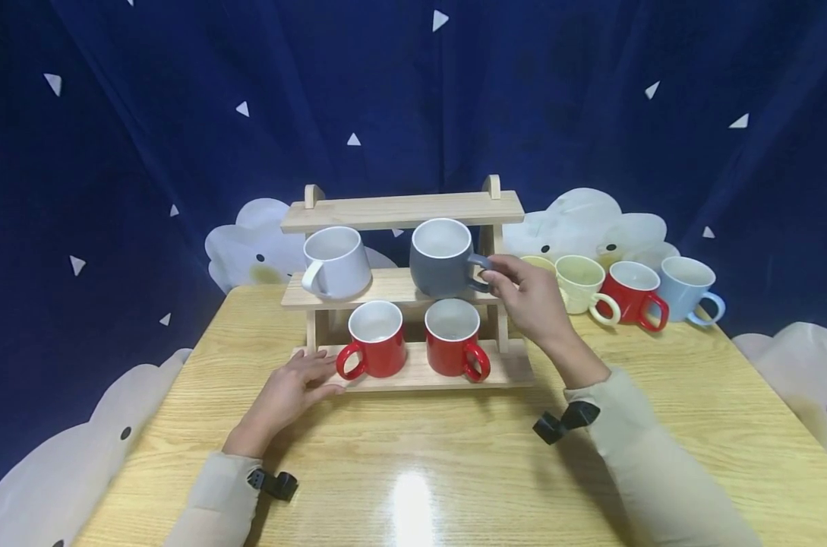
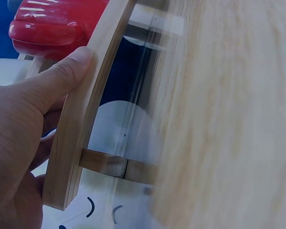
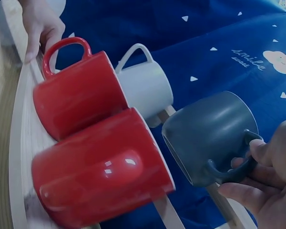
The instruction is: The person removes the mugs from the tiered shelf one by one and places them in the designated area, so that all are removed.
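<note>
On the middle tier of a wooden mug rack [image 1: 399,287], a dark grey mug [image 1: 440,262] stands upright at the right. My right hand [image 1: 532,300] grips that mug's handle, fingers curled round it in the right wrist view. A white mug [image 1: 338,266] sits to its left, handle turned forward. Two red mugs occupy the bottom tier, a left one [image 1: 384,349] and a right one [image 1: 446,349]. My left hand [image 1: 297,391] holds the left end of the bottom board [image 2: 78,124], thumb along its front edge and fingers behind it.
Right of the rack stand several mugs in a row: a yellow one [image 1: 538,263], a pale green one [image 1: 579,285], a red one [image 1: 628,292] and a light blue one [image 1: 685,289]. A dark blue curtain [image 1: 386,91] hangs behind the wooden table [image 1: 481,463].
</note>
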`<state>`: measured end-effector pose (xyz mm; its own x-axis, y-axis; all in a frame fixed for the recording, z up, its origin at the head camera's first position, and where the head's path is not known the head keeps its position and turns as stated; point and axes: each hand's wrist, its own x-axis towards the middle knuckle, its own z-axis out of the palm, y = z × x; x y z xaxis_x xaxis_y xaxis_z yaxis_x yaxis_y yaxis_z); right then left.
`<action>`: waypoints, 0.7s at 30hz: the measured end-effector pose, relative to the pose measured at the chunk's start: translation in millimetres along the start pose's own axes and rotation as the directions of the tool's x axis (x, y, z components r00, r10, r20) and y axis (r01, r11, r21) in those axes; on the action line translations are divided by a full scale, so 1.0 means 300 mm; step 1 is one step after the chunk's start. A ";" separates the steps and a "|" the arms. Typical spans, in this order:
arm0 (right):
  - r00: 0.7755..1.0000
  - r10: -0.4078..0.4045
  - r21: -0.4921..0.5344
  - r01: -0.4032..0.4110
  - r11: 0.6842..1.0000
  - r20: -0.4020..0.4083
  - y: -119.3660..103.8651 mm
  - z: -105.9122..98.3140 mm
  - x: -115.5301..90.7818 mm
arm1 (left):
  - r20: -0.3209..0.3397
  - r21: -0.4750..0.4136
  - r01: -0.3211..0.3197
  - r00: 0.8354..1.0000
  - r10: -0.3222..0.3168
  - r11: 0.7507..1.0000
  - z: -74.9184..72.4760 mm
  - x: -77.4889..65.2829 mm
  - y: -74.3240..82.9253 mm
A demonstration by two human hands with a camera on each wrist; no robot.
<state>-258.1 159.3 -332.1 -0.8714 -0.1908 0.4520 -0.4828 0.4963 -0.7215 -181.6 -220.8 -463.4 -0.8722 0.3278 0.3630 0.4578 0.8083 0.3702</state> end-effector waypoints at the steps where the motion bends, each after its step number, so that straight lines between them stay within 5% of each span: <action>1: 1.000 0.007 -0.003 -0.007 1.000 -0.004 0.004 -0.008 -0.004 | -0.001 0.002 -0.001 1.000 0.001 1.000 0.000 0.000 0.000; 21: 0.988 0.128 -0.010 -0.129 0.992 -0.083 0.092 -0.143 -0.113 | 0.024 -0.005 0.022 0.999 -0.022 1.000 -0.006 0.002 0.002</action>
<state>-238.2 215.8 -344.7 -0.9159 -0.0550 0.3976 -0.3652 0.5251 -0.7687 -181.6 -220.9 -461.3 -0.8861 0.3214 0.3341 0.4391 0.8130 0.3825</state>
